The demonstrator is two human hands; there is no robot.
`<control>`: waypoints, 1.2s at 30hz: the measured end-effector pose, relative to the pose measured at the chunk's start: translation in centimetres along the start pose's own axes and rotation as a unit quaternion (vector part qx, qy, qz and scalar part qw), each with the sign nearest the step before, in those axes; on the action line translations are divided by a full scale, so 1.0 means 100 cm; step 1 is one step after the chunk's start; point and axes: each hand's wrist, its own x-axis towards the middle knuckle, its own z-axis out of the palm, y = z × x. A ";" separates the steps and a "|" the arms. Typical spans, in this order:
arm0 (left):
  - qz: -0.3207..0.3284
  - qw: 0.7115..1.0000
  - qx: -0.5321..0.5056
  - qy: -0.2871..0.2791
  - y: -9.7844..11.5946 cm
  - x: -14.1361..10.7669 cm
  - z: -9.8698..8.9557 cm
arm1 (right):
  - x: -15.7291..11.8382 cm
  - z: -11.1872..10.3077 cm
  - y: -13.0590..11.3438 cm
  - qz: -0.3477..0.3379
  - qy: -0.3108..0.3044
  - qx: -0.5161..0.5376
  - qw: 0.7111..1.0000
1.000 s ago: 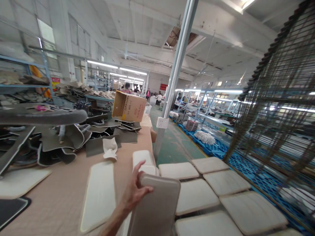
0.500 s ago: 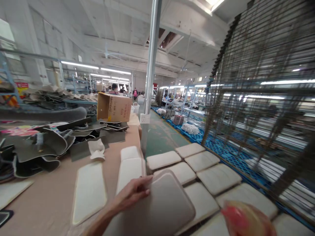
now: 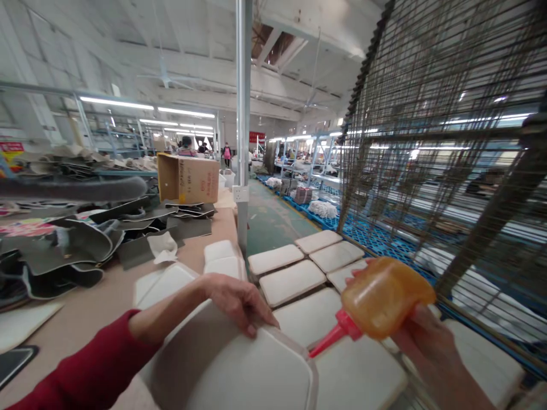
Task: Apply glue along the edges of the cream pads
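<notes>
My left hand (image 3: 237, 302) grips the upper edge of a pale rounded panel (image 3: 252, 370), thumb on its face and fingers over the rim. In my right hand (image 3: 421, 330) is a squeeze bottle (image 3: 380, 296) of amber liquid, tilted down to the left. Its red nozzle (image 3: 327, 341) points at the panel's right rim, with the tip at or very near it. Behind and to the right of the held panel lie several cream pads (image 3: 293, 282) in rows. More white pads (image 3: 222, 265) are stacked at the table's edge.
On the table (image 3: 115, 307) at left are dark grey fabric pieces (image 3: 81, 245), a cardboard box (image 3: 188, 179) and a white scrap (image 3: 163, 247). A metal post (image 3: 242, 125) rises at the table's edge. A wire rack (image 3: 419, 131) stands at right. People are far back.
The bottle, blurred and low at right before, has come up and left to the panel's rim. The held panel has turned and moved slightly left, and the view has shifted.
</notes>
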 end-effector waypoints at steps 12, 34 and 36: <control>0.011 0.996 -0.008 -0.094 0.009 0.008 0.004 | 0.007 0.035 -0.008 0.023 -0.164 0.027 0.986; 0.056 0.984 -0.037 -0.163 -0.016 0.014 -0.010 | 0.016 0.024 0.004 0.015 -0.237 0.007 0.971; 0.050 0.985 -0.037 -0.159 -0.017 0.011 -0.011 | 0.016 0.020 0.005 0.012 -0.235 0.003 0.972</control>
